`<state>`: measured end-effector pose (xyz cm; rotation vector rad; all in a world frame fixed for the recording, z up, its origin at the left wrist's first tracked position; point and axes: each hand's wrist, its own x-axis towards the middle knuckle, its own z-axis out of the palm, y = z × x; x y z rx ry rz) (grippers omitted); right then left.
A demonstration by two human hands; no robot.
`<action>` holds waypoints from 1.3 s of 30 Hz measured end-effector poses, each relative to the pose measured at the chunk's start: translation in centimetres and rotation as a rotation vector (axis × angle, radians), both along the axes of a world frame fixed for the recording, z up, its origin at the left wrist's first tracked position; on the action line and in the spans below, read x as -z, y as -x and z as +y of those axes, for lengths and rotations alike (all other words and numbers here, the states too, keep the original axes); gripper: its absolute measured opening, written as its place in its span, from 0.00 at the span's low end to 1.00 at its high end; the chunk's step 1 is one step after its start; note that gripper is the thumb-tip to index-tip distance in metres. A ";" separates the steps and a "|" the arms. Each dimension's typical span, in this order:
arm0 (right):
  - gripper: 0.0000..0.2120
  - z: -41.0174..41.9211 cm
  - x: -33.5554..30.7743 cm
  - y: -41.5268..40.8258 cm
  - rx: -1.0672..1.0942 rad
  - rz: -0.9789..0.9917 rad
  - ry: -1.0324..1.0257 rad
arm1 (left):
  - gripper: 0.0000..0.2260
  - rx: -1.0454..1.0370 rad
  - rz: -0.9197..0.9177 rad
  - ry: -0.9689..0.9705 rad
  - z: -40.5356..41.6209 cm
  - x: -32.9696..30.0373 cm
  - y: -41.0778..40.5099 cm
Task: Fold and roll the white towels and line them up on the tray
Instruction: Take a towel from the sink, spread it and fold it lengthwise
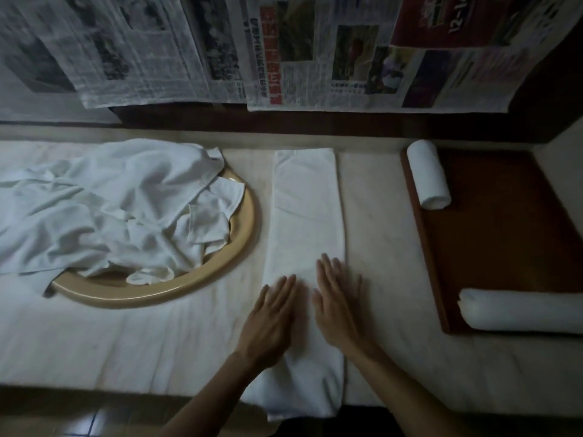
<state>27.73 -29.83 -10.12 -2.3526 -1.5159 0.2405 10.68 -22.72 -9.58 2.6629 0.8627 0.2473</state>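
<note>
A white towel point(307, 209), folded into a long narrow strip, lies on the white-covered table and runs from the far side to the near edge. My left hand point(271, 320) and my right hand point(339, 304) press flat on its near part, side by side, fingers straight. A dark brown rectangular tray point(511, 234) sits at the right. One rolled towel point(428, 179) lies at the tray's far left corner. A second rolled towel point(520, 312) lies across its near edge.
A round tan tray point(239, 257) at the left holds a heap of loose white towels point(104, 206) that spills over its rim. Newspaper sheets point(284, 48) hang on the wall behind. The table's near edge runs just below my wrists.
</note>
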 end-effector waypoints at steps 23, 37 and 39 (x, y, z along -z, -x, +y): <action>0.31 0.5 0.8 -3.1 0.084 -0.112 0.197 | 0.29 -0.083 0.150 0.151 4.2 1.3 -4.5; 0.04 -0.2 -3.5 -1.8 -0.157 0.190 -0.324 | 0.09 -0.512 -0.236 0.206 4.2 -2.7 -3.8; 0.04 -3.0 -3.5 1.5 -0.266 0.326 -0.209 | 0.06 -0.513 -0.214 0.243 1.4 -2.5 0.0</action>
